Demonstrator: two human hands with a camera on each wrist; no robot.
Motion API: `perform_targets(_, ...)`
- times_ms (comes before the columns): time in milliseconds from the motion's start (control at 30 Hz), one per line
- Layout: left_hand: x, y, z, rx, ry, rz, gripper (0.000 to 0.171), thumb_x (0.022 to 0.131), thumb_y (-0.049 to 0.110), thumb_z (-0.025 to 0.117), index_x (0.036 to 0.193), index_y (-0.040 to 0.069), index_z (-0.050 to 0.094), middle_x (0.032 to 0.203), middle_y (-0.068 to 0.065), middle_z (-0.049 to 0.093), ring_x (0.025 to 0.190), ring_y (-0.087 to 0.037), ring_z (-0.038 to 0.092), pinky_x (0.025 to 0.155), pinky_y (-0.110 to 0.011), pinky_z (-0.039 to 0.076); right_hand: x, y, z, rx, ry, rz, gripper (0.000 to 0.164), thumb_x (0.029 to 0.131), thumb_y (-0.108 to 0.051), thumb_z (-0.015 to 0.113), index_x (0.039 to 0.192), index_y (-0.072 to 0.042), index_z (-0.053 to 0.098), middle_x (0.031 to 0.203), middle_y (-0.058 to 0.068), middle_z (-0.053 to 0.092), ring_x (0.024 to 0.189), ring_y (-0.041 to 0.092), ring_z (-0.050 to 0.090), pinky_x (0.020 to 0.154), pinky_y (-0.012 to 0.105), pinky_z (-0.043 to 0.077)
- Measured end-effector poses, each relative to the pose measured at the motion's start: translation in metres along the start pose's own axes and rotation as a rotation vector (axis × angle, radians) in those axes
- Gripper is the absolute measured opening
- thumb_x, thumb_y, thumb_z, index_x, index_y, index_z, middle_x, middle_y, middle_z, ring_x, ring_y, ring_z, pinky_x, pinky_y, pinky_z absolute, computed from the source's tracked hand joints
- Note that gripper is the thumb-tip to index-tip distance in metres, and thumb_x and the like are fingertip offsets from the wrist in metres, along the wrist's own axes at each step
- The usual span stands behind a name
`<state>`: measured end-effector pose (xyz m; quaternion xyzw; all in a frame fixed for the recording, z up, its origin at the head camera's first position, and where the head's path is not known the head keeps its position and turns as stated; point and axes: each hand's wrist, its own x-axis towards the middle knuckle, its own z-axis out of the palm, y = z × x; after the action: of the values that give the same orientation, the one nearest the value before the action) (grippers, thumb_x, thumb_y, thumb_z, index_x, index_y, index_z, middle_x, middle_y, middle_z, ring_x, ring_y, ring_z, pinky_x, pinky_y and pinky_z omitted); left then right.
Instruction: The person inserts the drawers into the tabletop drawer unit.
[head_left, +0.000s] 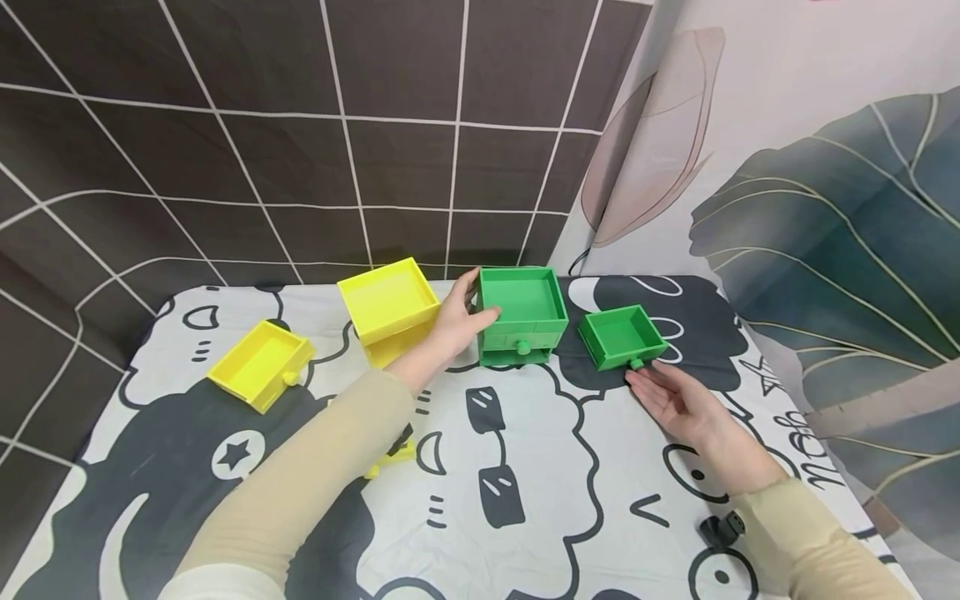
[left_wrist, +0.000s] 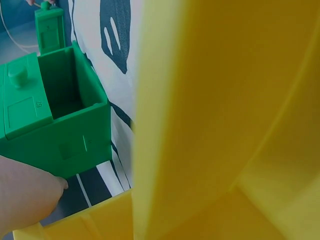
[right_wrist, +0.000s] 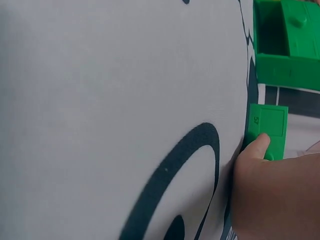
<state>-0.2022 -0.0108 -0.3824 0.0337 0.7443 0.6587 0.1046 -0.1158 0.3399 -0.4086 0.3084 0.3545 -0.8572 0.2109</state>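
Observation:
My left hand (head_left: 453, 321) holds the left side of a small green cabinet (head_left: 522, 308), fingers along its side and thumb at the front upper edge. The cabinet has a knobbed drawer in its upper part and an open slot below, which shows well in the left wrist view. To its right lies a loose green drawer (head_left: 622, 335) with a round knob. My right hand (head_left: 686, 408) is at this drawer's front right corner, palm turned up and fingers extended. In the right wrist view, the right thumb (right_wrist: 257, 147) lies against the drawer's front (right_wrist: 270, 120).
Left of my left hand stands a yellow cabinet (head_left: 393, 304). A yellow drawer (head_left: 258, 362) lies farther left, and another yellow piece (head_left: 397, 457) is partly hidden under my left forearm. A patterned cloth (head_left: 525, 442) covers the table; a dark gridded curtain (head_left: 397, 158) hangs behind.

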Motion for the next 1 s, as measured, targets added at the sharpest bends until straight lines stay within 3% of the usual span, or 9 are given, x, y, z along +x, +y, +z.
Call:
perform_targets(767,0.001,0.001,-0.001,0.005,0.0,0.001,0.08,0.099,0.004,0.066,0.168,0.014,0.028,0.174,-0.008,0.032,0.164,-0.026,0.028,0.137,-0.038,0.024,0.013,-0.002,0.012,-0.111,0.097,-0.059,0.025,0.108,-0.012,0.062,0.089,-0.012,0.079,0.089,0.005,0.082,0.087,0.012,0.082,0.096,0.02,0.063)
perform_targets(1000,0.0,0.001,-0.001,0.01,-0.001,-0.002,0.079,0.099,0.005,0.066,0.168,0.016,0.028,0.174,-0.008,0.033,0.163,-0.025,0.028,0.137,-0.038,0.024,0.013,-0.002,0.009,-0.069,0.068,-0.048,0.027,0.109,-0.012,0.06,0.089,-0.009,0.078,0.089,0.007,0.081,0.086,0.012,0.082,0.095,0.017,0.063)
